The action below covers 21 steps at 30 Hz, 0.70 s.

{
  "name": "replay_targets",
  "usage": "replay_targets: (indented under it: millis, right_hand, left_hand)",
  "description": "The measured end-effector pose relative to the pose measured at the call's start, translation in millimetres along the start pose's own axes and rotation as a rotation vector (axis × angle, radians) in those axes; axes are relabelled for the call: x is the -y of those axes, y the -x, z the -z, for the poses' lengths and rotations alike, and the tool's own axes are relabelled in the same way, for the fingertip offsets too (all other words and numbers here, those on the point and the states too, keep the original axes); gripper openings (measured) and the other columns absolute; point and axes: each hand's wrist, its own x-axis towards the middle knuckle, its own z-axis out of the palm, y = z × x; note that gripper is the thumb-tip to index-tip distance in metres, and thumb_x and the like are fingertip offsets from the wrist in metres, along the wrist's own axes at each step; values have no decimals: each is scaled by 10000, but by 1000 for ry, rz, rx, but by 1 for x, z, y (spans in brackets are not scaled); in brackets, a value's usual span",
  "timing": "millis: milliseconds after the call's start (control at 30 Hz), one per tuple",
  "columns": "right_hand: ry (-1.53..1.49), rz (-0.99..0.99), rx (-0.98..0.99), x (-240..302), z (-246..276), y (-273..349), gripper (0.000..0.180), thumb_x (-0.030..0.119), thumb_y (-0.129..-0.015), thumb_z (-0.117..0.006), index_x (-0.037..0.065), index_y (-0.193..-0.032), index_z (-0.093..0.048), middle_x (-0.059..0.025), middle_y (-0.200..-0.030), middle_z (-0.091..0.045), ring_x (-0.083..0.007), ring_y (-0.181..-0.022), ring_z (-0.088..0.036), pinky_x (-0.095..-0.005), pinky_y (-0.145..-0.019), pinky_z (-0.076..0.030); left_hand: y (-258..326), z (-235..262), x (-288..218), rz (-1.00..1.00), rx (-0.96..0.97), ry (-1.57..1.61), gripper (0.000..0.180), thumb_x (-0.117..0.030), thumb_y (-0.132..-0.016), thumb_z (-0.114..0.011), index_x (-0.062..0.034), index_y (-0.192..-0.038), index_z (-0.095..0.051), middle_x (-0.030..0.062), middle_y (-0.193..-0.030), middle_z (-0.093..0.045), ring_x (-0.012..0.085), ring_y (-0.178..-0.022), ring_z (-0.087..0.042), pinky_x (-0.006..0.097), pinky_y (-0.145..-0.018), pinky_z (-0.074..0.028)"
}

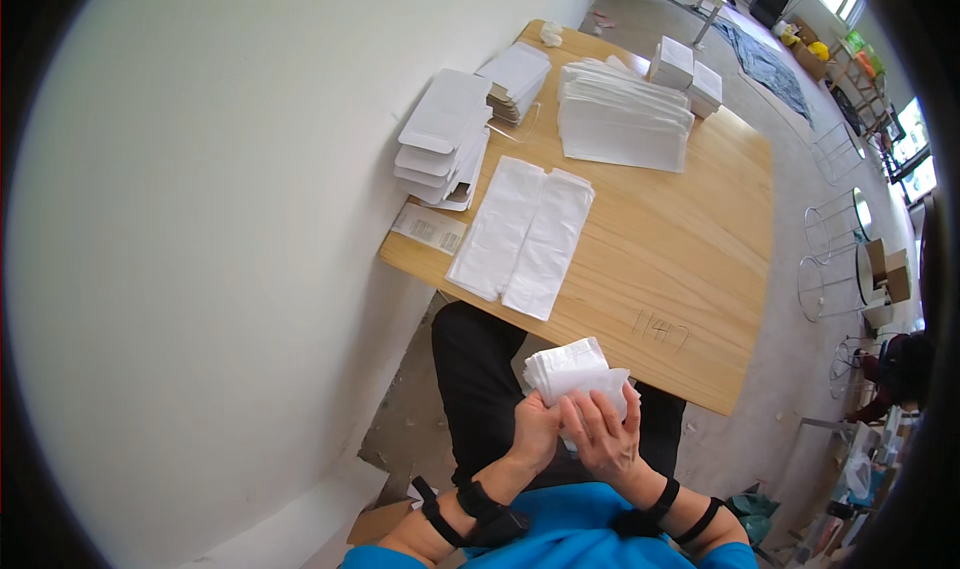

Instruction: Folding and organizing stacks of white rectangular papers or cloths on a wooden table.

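Note:
Over my lap, just off the table's near edge, I have a folded bundle of thin white sheets or bags (575, 367); their exact kind is unclear. My left hand (536, 431) is closed on the bundle's lower left side, thumb pointing up along it. My right hand (607, 439) grips the lower right part, its fingers bent over the top fold. The palm sides of both hands are hidden. Ahead on the table lie two long flat white sleeves, a left one (500, 224) and a right one (552, 241), side by side.
A wooden table (690, 249) stands before me, with a white wall (220, 219) on the left. White cartons (445, 119) are stacked near the wall beside a printed slip (430, 227). Farther back lie a fanned pile of white sleeves (620, 119) and small white boxes (673, 64).

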Motion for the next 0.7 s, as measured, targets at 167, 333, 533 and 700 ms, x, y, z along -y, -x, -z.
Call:
replay_targets:
  millis: [167,333,533,700]
  right_hand:
    - [-127,37,-36,-32,2,-2,446,139,-744,-622,90,-1187,-608,-50,-993,-607,-207,-1013,-574,-542,-1045,-336]
    - [-354,110,48,-63,10,-22,566,102,-733,-636,94,-1286,-519,-59,-1013,-608,-214,-1004,-580,-452,-1032,-369]
    - [-491,184,256,-74,21,-27,683,33,-705,-664,120,-1348,-453,-73,-1058,-613,-253,-968,-590,-407,-934,-436]
    - [-721,-120,306,-80,21,-24,594,33,-739,-662,84,-1306,-490,-124,-1009,-643,-315,-904,-627,-389,-800,-502]
  left_hand:
    - [-3,5,-4,66,-35,10,268,-27,-901,-590,20,-1162,-554,98,-1096,-631,195,-977,-632,327,-853,-525]
    - [-2,6,-22,208,60,9,259,-92,-912,-601,8,-1148,-561,97,-1074,-637,183,-967,-641,319,-816,-546]
    - [-10,15,-18,374,73,-92,252,-133,-957,-531,8,-1164,-560,120,-1106,-630,206,-995,-642,346,-850,-552]
    - [-15,17,-16,448,113,-134,255,-109,-963,-497,15,-1178,-558,144,-1134,-620,233,-1033,-636,354,-876,-551]
